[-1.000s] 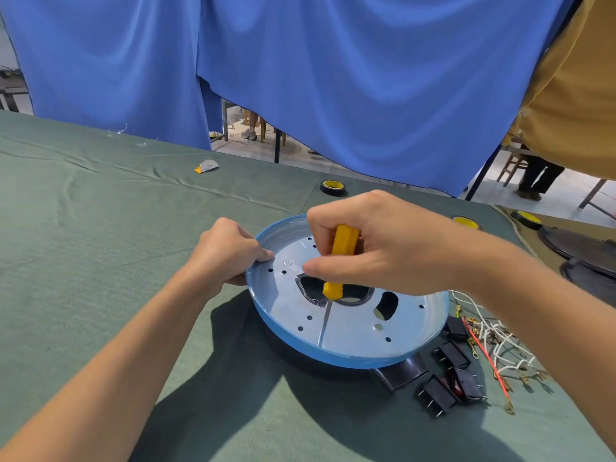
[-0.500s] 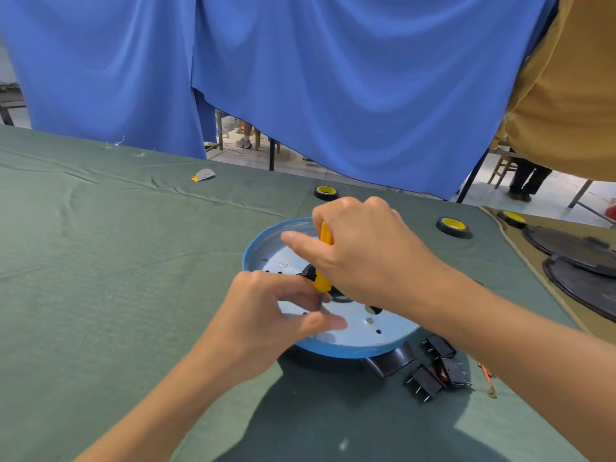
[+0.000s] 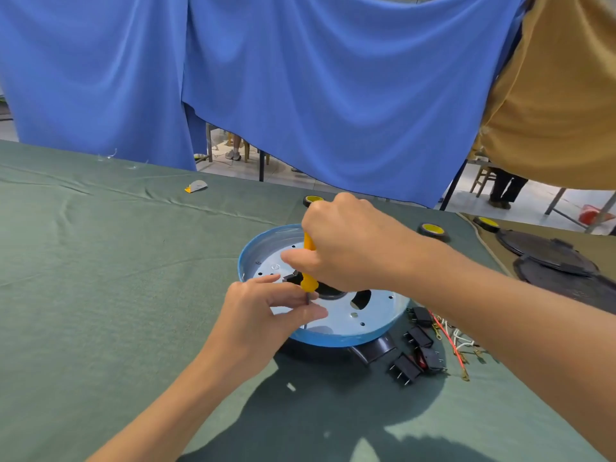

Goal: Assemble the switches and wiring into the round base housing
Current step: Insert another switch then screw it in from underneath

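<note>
— Where is the round housing (image 3: pixel 333 338) sitting?

— It's on the green worktop (image 3: pixel 116 278) in front of you, open side up, with its holed metal plate (image 3: pixel 346 315) showing inside the blue rim.

— And my hands?

— Your right hand (image 3: pixel 353 248) is over the middle of the housing. Its grip is wrapped tight round the yellow handle of a screwdriver (image 3: pixel 308 283), which points steeply down towards the plate beside the big dark centre hole. Your left hand (image 3: pixel 263 311) is at the near edge of the housing. Its grip is narrow, with thumb and forefinger pinching the thin dark shaft just under the handle. I cannot tell whether a screw sits at the tip.

— The loose parts?

— The black switches (image 3: pixel 405 368) lie on the worktop just beside the housing, at its near right. The wires (image 3: pixel 458 340) are tangled next to them, partly under your right forearm. None of them is inside the housing.
</note>
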Tool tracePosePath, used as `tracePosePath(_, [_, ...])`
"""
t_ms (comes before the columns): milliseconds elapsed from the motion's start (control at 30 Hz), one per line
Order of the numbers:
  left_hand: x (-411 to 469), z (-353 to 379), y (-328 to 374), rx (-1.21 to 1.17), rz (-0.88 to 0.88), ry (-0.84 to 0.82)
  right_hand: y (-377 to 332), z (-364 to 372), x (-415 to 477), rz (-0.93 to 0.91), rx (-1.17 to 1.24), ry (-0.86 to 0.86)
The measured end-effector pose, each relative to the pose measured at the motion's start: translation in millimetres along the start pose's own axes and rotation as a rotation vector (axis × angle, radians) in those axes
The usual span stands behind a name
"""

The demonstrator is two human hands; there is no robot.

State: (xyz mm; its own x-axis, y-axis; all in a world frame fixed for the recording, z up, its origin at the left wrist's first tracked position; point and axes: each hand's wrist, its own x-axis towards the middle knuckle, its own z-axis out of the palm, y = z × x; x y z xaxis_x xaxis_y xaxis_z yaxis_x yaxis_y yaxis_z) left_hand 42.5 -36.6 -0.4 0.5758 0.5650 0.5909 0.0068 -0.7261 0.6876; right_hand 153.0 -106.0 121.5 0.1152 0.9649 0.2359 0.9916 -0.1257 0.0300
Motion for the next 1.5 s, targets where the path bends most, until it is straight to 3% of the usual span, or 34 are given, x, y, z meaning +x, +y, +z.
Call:
tracePosePath(167, [1,-3,-1,0.014,0.035,-0.075,-3,-14,0,-0.159,-0.012,-0.183])
tracePosePath(267, [2,-2,-3,0.036,0.033,-0.132,-2,-10,-1,-0.103,-0.004,-0.114])
tracePosePath(367, [0,5,-1,0.057,-0.022,-0.005,-1,-4,-1,-0.004,-0.041,-0.053])
tracePosePath(533, [4,3,-3,0.085,0.047,-0.125,5,-19,0,-0.131,-0.034,-0.235])
tracePosePath(600, [6,2,-6,0.102,0.055,-0.164,7,-15,1,-0.116,0.004,-0.153])
tracePosePath(733, [2,9,-5,0.144,-0.025,0.042,4,2,4,-0.062,-0.077,-0.020])
tracePosePath(900, [6,3,-11,0.092,0.025,-0.078,5,-18,5,-0.188,-0.042,-0.200])
tracePosePath(1000, [6,3,-11,0.149,0.043,-0.131,6,-12,5,-0.150,-0.024,-0.099])
tracePosePath(1100, [4,5,-9,0.171,0.018,-0.016,5,-3,5,-0.099,-0.028,-0.073])
tracePosePath(1233, [9,-1,-6,0.129,0.021,-0.174,8,-19,2,-0.181,-0.005,-0.232])
tracePosePath(1333, [10,-7,-7,0.138,0.066,-0.298,6,-17,2,-0.194,0.008,-0.165])
tracePosePath(1433, [-2,-8,-12,0.232,0.178,-0.185,0,-7,3,-0.181,-0.048,-0.107])
tracePosePath(1500, [-12,-13,-20,0.320,0.272,-0.091,1,-12,2,-0.159,-0.072,-0.186])
